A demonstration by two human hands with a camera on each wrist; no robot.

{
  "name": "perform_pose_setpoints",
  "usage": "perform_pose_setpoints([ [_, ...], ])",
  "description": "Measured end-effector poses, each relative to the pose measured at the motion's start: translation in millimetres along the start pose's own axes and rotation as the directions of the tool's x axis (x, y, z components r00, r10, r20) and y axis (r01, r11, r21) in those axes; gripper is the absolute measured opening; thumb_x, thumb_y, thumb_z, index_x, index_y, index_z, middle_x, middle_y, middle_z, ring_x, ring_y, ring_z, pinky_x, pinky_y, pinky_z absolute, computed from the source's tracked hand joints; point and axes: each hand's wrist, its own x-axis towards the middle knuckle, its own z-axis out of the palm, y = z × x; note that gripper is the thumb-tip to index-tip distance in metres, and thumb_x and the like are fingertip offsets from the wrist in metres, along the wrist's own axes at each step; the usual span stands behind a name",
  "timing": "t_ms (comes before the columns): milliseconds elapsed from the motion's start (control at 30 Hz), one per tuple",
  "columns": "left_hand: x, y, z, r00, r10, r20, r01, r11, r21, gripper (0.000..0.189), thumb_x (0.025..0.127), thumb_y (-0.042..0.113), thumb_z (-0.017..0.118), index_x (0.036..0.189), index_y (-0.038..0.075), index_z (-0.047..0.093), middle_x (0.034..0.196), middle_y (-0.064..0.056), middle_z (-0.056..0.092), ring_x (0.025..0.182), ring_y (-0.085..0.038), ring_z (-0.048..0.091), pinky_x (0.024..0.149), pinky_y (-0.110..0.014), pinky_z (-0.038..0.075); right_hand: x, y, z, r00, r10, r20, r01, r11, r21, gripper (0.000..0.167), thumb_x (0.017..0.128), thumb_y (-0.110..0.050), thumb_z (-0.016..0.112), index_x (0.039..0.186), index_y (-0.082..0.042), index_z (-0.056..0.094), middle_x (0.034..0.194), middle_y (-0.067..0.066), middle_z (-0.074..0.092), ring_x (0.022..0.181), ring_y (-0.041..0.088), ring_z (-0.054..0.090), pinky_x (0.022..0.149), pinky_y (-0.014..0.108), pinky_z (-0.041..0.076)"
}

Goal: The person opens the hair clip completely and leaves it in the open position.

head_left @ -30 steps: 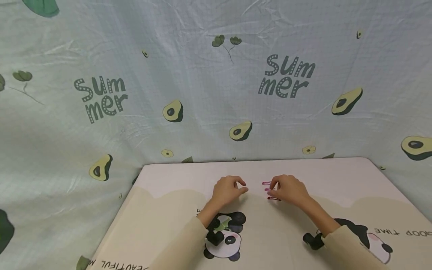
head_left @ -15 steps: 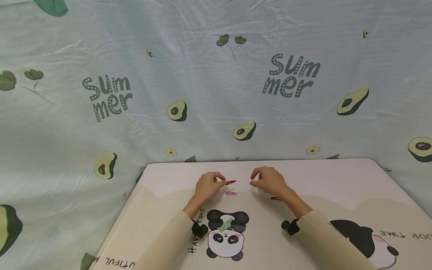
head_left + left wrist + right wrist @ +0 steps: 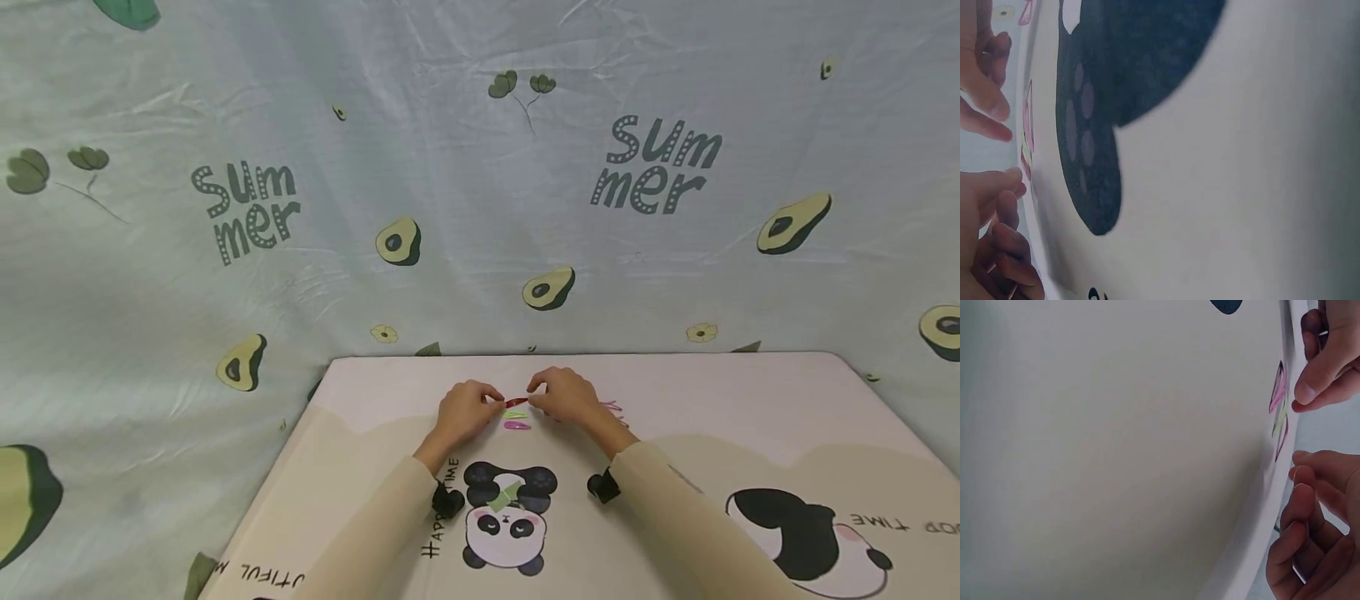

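Note:
In the head view a red snap hair clip (image 3: 517, 402) lies slightly slanted on the table, in line with a light green hair clip (image 3: 515, 415) and a pink hair clip (image 3: 517, 425). My left hand (image 3: 467, 410) has its thumb and index fingertips close together at the red clip's left end. I cannot tell whether they pinch it. Bent fingers of my right hand (image 3: 564, 395) come to the clip's right end. The left wrist view shows a gap between the right thumb (image 3: 999, 111) and index finger, with nothing between them.
More pink hair clips (image 3: 613, 407) lie to the right, partly hidden behind the right forearm. The tabletop (image 3: 420, 383) carries printed pandas (image 3: 506, 533) and lettering. Behind its far edge hangs a curtain (image 3: 465, 167) printed with avocados. Dark wrist cameras (image 3: 450, 500) are worn on both wrists.
My right hand has moved left from the right-hand clips to the red clip. My left hand first shifted left, uncovering the red, green and pink clips, then stayed almost still.

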Motion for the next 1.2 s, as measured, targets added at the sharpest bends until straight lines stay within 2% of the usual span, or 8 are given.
perform_pose_setpoints([
  [200, 4.0, 1.3, 0.1, 1.0, 0.009, 0.021, -0.009, 0.999, 0.033, 0.017, 0.093, 0.027, 0.074, 0.101, 0.016, 0.083, 0.09, -0.002, 0.076, 0.069, -0.012, 0.054, 0.06, -0.027, 0.04, 9.0, 2, 8, 1.0, 0.009, -0.02, -0.009, 1.0, -0.025, 0.02, 0.094, -0.02, 0.068, 0.109, -0.016, 0.08, 0.11, 0.005, 0.073, 0.08, 0.02, 0.059, 0.061, 0.032, 0.042],
  [300, 4.4, 0.8, 2.0, 1.0, 0.008, 0.014, -0.009, 0.999, 0.034, 0.015, 0.092, 0.026, 0.076, 0.099, 0.016, 0.083, 0.088, -0.002, 0.076, 0.068, -0.013, 0.055, 0.06, -0.028, 0.041, 11.7, 3, 12, 0.999, 0.011, -0.033, -0.011, 1.0, -0.017, 0.017, 0.093, -0.021, 0.07, 0.105, -0.018, 0.081, 0.116, 0.005, 0.074, 0.09, 0.022, 0.06, 0.066, 0.034, 0.045],
  [467, 7.1, 1.8, 4.2, 1.0, 0.016, -0.005, -0.016, 0.999, 0.047, 0.012, 0.091, 0.026, 0.077, 0.096, 0.018, 0.084, 0.089, -0.001, 0.077, 0.069, -0.012, 0.057, 0.06, -0.029, 0.042, 14.6, 3, 13, 0.997, 0.004, -0.076, -0.006, 0.999, -0.032, 0.012, 0.091, -0.021, 0.073, 0.098, -0.02, 0.083, 0.114, 0.004, 0.076, 0.095, 0.022, 0.064, 0.074, 0.039, 0.052],
  [667, 10.2, 4.1, 5.5, 1.0, -0.001, -0.017, 0.001, 0.999, 0.047, 0.009, 0.09, 0.025, 0.077, 0.092, 0.018, 0.083, 0.087, -0.002, 0.077, 0.069, -0.013, 0.057, 0.059, -0.03, 0.043, 15.8, 3, 14, 0.997, 0.006, -0.082, -0.006, 1.0, -0.006, 0.011, 0.09, -0.021, 0.074, 0.095, -0.019, 0.084, 0.107, 0.003, 0.077, 0.084, 0.019, 0.06, 0.064, 0.033, 0.045],
  [833, 12.1, 6.4, 6.1, 1.0, -0.003, -0.005, 0.004, 0.999, 0.045, 0.009, 0.09, 0.022, 0.077, 0.094, 0.017, 0.084, 0.09, -0.003, 0.078, 0.071, -0.013, 0.058, 0.06, -0.03, 0.043, 15.6, 2, 16, 0.996, 0.015, -0.092, -0.015, 1.0, 0.005, 0.01, 0.09, -0.019, 0.073, 0.091, -0.017, 0.082, 0.093, 0.001, 0.075, 0.076, 0.018, 0.057, 0.059, 0.031, 0.041],
  [1067, 12.4, 8.8, 5.5, 1.0, -0.017, -0.003, 0.018, 0.999, 0.044, 0.007, 0.09, 0.019, 0.077, 0.091, 0.016, 0.083, 0.089, -0.004, 0.077, 0.07, -0.014, 0.054, 0.059, -0.03, 0.04, 14.6, 0, 18, 0.996, 0.031, -0.086, -0.03, 0.999, 0.021, 0.01, 0.091, -0.017, 0.071, 0.092, -0.013, 0.08, 0.084, 0.002, 0.068, 0.074, 0.02, 0.056, 0.058, 0.031, 0.041],
  [1200, 12.1, 10.6, 6.4, 0.999, -0.035, 0.021, 0.034, 0.998, 0.045, 0.008, 0.091, 0.018, 0.075, 0.092, 0.014, 0.081, 0.087, -0.004, 0.075, 0.067, -0.015, 0.052, 0.058, -0.029, 0.038, 13.9, -3, 18, 0.997, 0.038, -0.072, -0.038, 0.999, 0.006, 0.009, 0.092, -0.017, 0.071, 0.092, -0.012, 0.078, 0.083, 0.002, 0.068, 0.075, 0.02, 0.056, 0.062, 0.032, 0.042],
])
